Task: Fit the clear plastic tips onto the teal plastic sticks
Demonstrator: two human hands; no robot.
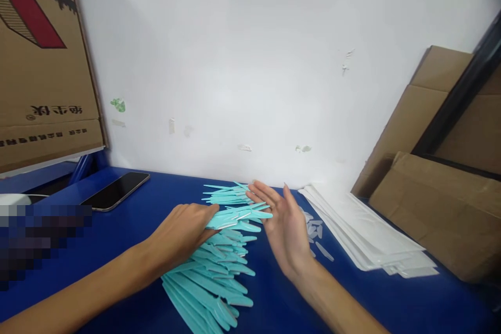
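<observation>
My left hand (187,229) is closed around a bunch of teal eyebrow razors (238,215), their narrow tips pointing right. Facing those tips is my right hand (287,232), palm turned left and fingers stretched out; whether it touches them I cannot tell. Below the held bunch, a large pile of the same razors (219,282) lies fanned out on the blue table (129,282). A smaller teal stack (227,194) rests farther back, partly hidden by my right fingers. Small clear plastic pieces (314,229) lie just right of my right hand.
A stack of white plastic bags (364,229) lies on the right, beside brown cardboard (434,214). At the back left is a phone (116,191), with a large printed carton (47,73) above it. The white wall (250,73) borders the table's far edge.
</observation>
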